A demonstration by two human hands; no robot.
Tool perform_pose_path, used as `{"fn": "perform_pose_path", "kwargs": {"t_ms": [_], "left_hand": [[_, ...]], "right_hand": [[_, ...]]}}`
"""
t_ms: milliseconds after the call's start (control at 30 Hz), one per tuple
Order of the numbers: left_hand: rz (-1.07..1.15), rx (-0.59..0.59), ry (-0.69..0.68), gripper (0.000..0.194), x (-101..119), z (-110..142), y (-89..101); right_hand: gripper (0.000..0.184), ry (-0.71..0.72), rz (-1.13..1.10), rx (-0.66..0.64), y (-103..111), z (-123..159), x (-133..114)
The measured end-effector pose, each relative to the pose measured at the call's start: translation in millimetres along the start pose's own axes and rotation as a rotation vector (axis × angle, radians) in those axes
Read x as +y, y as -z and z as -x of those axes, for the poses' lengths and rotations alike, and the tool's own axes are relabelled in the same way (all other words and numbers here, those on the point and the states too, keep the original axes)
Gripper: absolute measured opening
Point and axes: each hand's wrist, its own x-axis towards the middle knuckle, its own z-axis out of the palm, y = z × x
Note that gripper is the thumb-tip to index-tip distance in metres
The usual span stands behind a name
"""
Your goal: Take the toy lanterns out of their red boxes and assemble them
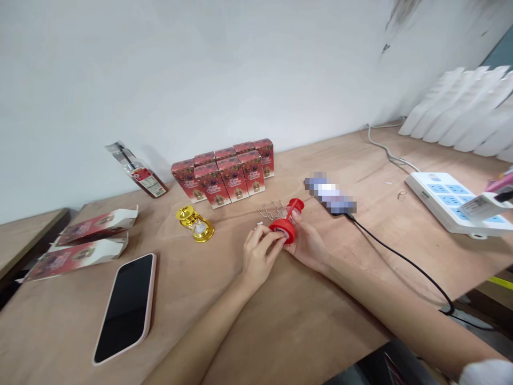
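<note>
Head view, watched from my remote post. Leftward: gold miniature lantern [195, 224] on tabletop [192, 299], apart from hands. Left hand [258, 255]: fingers bunched, tips touching underside of red miniature lantern [290, 230]; whether pinching anything, I cannot tell. Red one sits between hands, base tilted toward me; I'd judge it light, stiff, slippery, clear middle fragile; best held by base rim. Right hand [308, 241]: half-curled, holding its body.

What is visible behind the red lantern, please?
Bent wires lie on the table behind and left of the red lantern; whatever the lantern, left hand and right hand cover cannot be seen.
</note>
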Motion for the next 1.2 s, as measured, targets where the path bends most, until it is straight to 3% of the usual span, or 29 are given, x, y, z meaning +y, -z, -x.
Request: {"fn": "perform_pose_path", "kwargs": {"t_ms": [167,600,800,1100,1200], "left_hand": [[0.048,0.042,0.006,0.003,2.4,-0.9,0.6],[0.157,0.13,0.253,0.005,3.3,-7.0,1.9],[0.126,0.145,0.265,0.009,3.2,-6.8,2.5],[-0.004,0.178,0.224,0.003,0.4,-4.0,2.9],[-0.024,0.123,0.229,0.005,0.9,-3.6,3.4]], "right_hand": [[0.022,0.004,0.003,-0.003,-1.9,0.0,-0.3],[0.025,-0.01,0.046,0.059,-2.0,-0.5,0.4],[0.028,0.006,0.102,0.049,-1.0,-0.5,2.5],[0.026,0.15,0.168,0.064,-4.7,0.3,3.1],[0.025,0.145,0.163,0.075,-5.4,0.7,2.5]]}}
